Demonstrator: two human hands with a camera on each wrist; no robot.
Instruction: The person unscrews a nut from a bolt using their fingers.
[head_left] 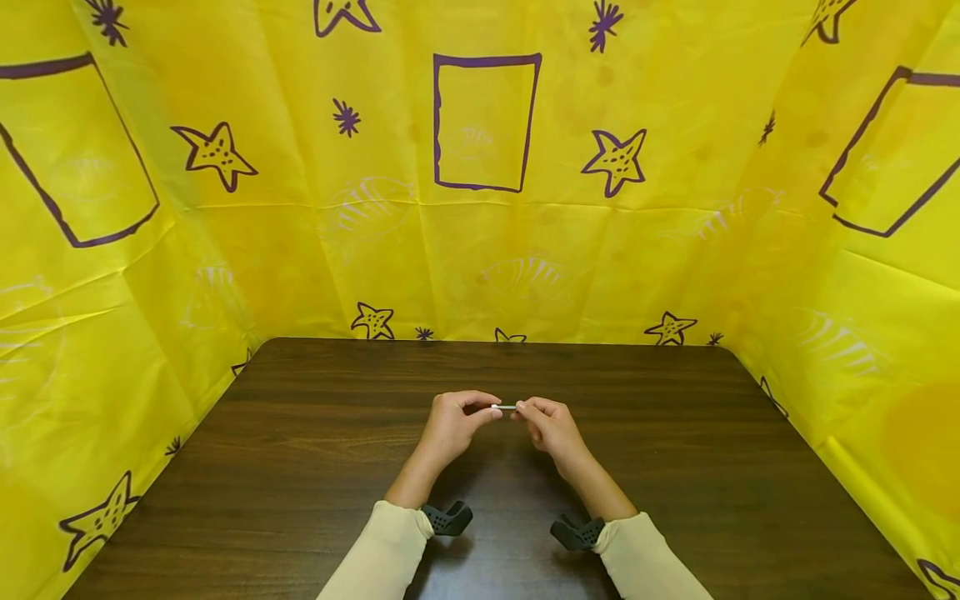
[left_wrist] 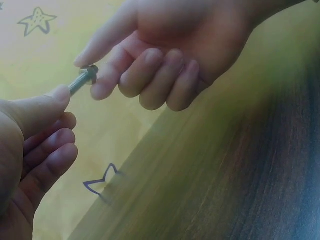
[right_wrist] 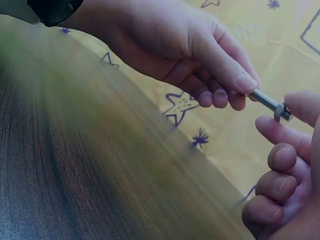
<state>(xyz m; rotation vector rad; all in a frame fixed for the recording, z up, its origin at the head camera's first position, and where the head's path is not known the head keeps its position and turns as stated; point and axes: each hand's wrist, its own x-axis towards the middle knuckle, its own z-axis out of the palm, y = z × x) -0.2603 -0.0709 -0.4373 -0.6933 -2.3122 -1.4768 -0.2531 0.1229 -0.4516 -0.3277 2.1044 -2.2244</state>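
Note:
A silvery threaded bolt (right_wrist: 265, 100) is held level between both hands above the table. In the left wrist view my left hand (left_wrist: 20, 145) pinches one end of it, thumb on top, hiding that end. A hex nut (right_wrist: 279, 111) sits round the other end, with a short bit of the shaft beyond it. My right hand (right_wrist: 290, 165) has thumb and index fingertips at either side of this nut; its other fingers curl in toward the palm. From the head view, the hands (head_left: 450, 429) nearly meet over the middle of the table, and the bolt looks like a thin bar.
The dark wood-grain table (head_left: 300, 467) has rounded far corners. Yellow cloth (head_left: 480, 267) printed with stars, fish and frames hangs behind it and along both sides. Black bands (head_left: 450, 518) sit at both wrists, beside light sleeves (head_left: 382, 550).

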